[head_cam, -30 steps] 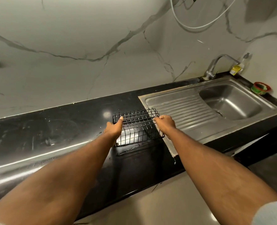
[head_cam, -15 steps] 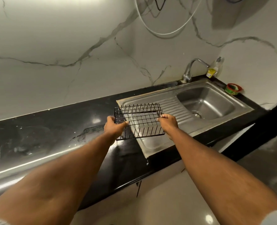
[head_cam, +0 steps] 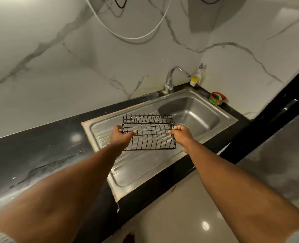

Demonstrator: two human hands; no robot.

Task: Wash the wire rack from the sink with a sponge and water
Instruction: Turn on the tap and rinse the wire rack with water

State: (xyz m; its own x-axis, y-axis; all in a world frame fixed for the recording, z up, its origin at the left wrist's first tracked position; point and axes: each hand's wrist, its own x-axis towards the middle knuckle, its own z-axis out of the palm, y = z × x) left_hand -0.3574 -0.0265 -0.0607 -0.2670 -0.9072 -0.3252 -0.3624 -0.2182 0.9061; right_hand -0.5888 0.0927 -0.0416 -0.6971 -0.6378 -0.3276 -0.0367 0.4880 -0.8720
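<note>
A black wire rack (head_cam: 149, 135) hangs in the air above the ribbed drainboard of the steel sink (head_cam: 136, 165). My left hand (head_cam: 119, 137) grips its left edge and my right hand (head_cam: 181, 135) grips its right edge. The rack is roughly level, with its row of upright prongs on the far side. The sink basin (head_cam: 196, 118) lies just beyond and to the right of the rack. A chrome tap (head_cam: 171, 79) stands at the back of the sink. I see no sponge clearly.
A dish-soap bottle (head_cam: 197, 76) stands in the corner behind the sink. A small red and green tub (head_cam: 217, 98) sits at the basin's right. Black countertop (head_cam: 40, 151) stretches left. White and dark cables (head_cam: 127, 32) hang on the marble wall.
Both hands lifted the rack off the black counter and carried it right, over the drainboard toward the basin. The view swung right with it.
</note>
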